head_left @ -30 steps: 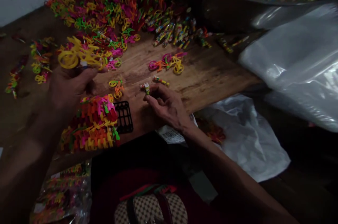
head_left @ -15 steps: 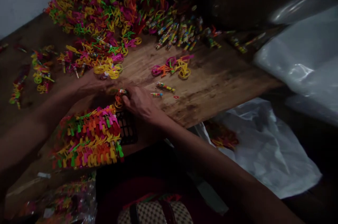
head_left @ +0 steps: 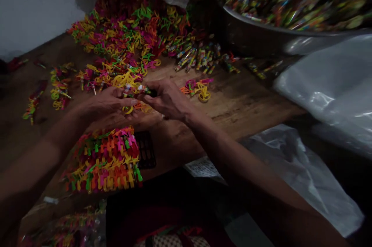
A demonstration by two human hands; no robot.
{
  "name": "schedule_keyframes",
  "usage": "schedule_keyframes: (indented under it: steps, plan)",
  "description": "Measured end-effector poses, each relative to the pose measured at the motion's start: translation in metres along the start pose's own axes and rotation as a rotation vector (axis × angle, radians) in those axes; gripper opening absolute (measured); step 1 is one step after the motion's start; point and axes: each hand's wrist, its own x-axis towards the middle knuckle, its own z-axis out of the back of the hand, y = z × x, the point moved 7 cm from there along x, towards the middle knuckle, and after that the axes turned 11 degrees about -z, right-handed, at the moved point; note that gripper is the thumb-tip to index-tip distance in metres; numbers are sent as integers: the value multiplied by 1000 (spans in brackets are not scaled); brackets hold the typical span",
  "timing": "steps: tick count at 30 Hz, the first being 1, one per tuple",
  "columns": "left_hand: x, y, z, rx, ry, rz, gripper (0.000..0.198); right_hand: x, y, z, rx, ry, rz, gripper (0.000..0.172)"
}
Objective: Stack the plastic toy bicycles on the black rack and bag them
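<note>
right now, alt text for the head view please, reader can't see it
A left hand holding a yellow plastic piece and a right hand pinching a small tube are close together above a wooden table, before a colourful heap.

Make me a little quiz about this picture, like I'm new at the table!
1. Pick one: which hand holds the yellow toy? A) left B) right
2. True or false: the bowl has lots of colourful things in it.
3. Fill in the blank: the rack showing to the right of the rows of pieces is coloured ____.

Key: 1. A, the left hand. 2. True. 3. Black.
</note>
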Motion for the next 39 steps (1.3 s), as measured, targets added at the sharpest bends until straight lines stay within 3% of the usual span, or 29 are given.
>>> schedule_keyframes:
  steps: [2,6,10,13,16,21,28,31,35,39]
  plan:
    - [-4,2,-1,-145,-36,23,10,-3,11,2,-34,-72,46,16]
    - [-19,9,10,-409,-322,39,8,-43,33,15,-45,-357,194,30]
    - [-38,9,5,-523,-457,-1,6,-78,30,0,58,-271,280,32]
    - [-48,7,-3,-619,-504,-22,7,-80,19,-10,282,-223,248,22]
    - [-49,3,-11,-665,-493,-21,8,-70,8,-15,424,-218,171,15]
    - [-43,-5,-16,-681,-520,-65,17,-71,10,-7,427,-324,193,13]
    - [-36,-3,-20,-684,-518,-55,9,-88,32,5,124,-582,474,25]
    - [-36,-2,-21,-698,-514,-37,9,-92,33,4,48,-617,531,29]
    - [-37,0,-27,-696,-409,43,7,-95,31,6,20,-616,520,26]
    - [-35,-1,-33,-690,-272,26,6,-101,34,9,-19,-628,547,28]
